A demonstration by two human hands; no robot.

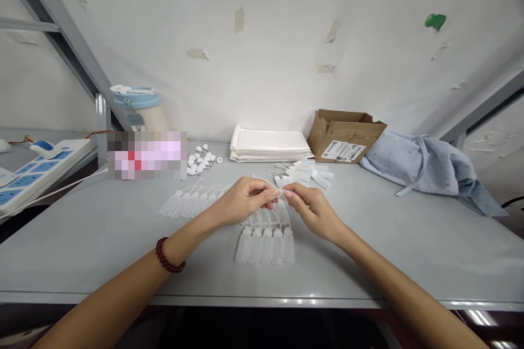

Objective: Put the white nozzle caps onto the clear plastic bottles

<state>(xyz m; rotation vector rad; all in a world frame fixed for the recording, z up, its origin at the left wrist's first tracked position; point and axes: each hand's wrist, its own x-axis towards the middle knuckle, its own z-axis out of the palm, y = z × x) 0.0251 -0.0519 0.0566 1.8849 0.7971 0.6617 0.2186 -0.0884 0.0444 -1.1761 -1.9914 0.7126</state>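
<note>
My left hand point(248, 199) and my right hand point(309, 204) meet above the middle of the table, thumbs and fingers pinched together on a small whitish plastic piece point(281, 194). Fingers cover most of it, so its exact kind is hidden. Just below stands a row of translucent squeeze bottles point(266, 245), with thin curved tubes running from their tops. More such bottles point(190, 204) lie in a row to the left, partly behind my left forearm. Beyond my right hand is a loose heap of similar bottles point(301, 172). Small white caps point(198, 162) are scattered farther back on the left.
At the back are a stack of white trays or sheets point(270, 144), an opened cardboard box point(346, 136) and a light blue cloth point(429, 169). Left stand a blue-lidded cup point(141, 106), a blurred pink item point(147, 155) and a power strip point(41, 169). The grey table point(347, 278) ends nearby.
</note>
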